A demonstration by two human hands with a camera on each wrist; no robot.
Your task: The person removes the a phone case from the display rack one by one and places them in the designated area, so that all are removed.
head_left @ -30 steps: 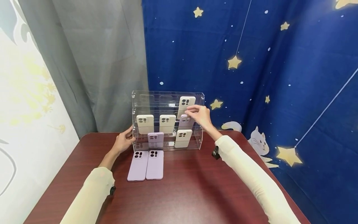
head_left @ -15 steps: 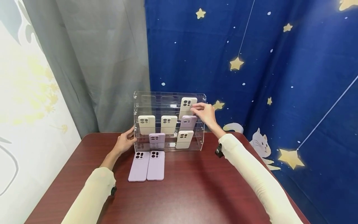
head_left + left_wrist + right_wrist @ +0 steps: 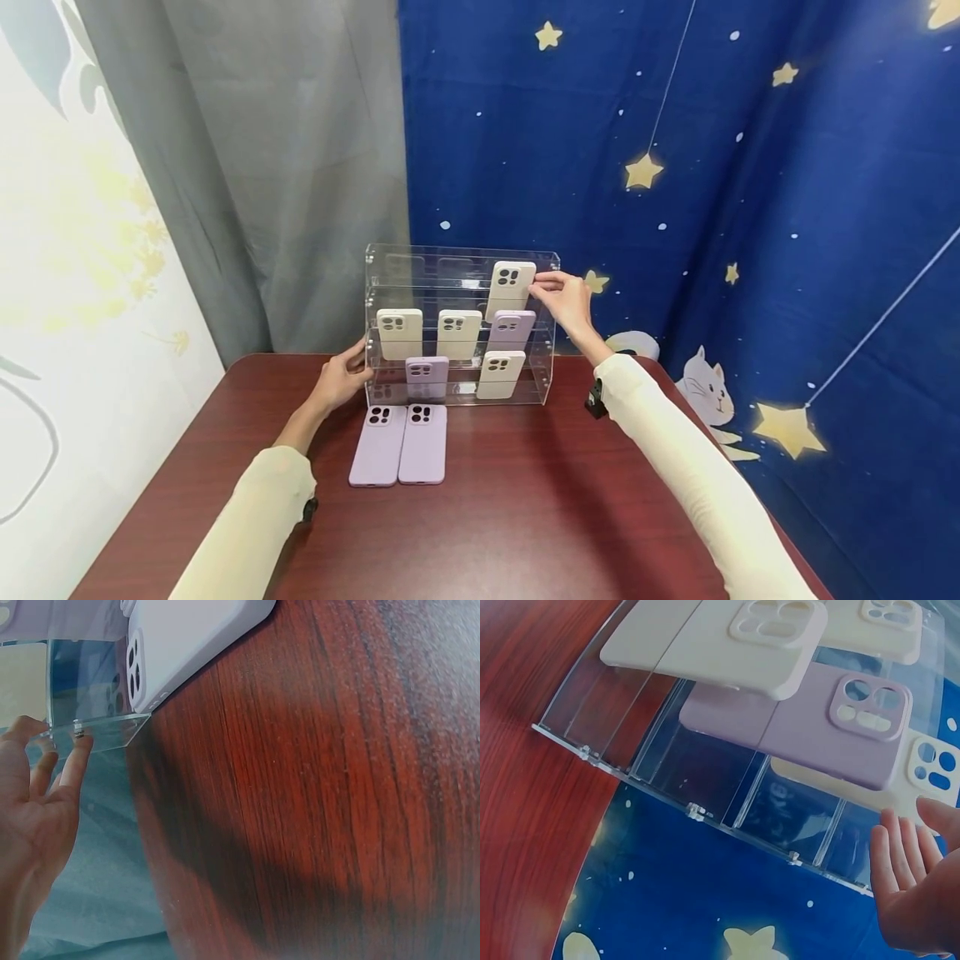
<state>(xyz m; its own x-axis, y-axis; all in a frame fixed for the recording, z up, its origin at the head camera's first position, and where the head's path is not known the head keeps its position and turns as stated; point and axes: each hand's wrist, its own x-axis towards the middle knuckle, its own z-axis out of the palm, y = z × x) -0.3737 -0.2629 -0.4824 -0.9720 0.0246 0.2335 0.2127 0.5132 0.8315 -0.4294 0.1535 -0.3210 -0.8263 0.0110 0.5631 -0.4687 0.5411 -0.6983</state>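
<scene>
A clear tiered acrylic display stand [image 3: 459, 293] holds several white and lilac phone cases. My left hand [image 3: 342, 382] rests its fingertips [image 3: 79, 744] against the stand's left side panel. On the upper right, a white phone case [image 3: 512, 285] leans in its tier. My right hand [image 3: 568, 302] is at that case's right edge, thumb and fingers extended; whether they still touch it I cannot tell. Just below stands a lilac phone case [image 3: 799, 724]. Two more lilac cases, a left one [image 3: 377, 450] and a right one [image 3: 423, 450], lie side by side on the table before the stand.
The reddish-brown wooden table [image 3: 510, 517] carries the stand near its back edge. Behind hang a grey curtain [image 3: 300, 167] and a blue starry curtain [image 3: 525, 125]. A pale patterned curtain [image 3: 90, 333] is at the left.
My right hand has slid from the middle of the upper white case to its right edge, leaving the case standing in the tier. My left hand stays at the stand's side. The head view has shifted slightly.
</scene>
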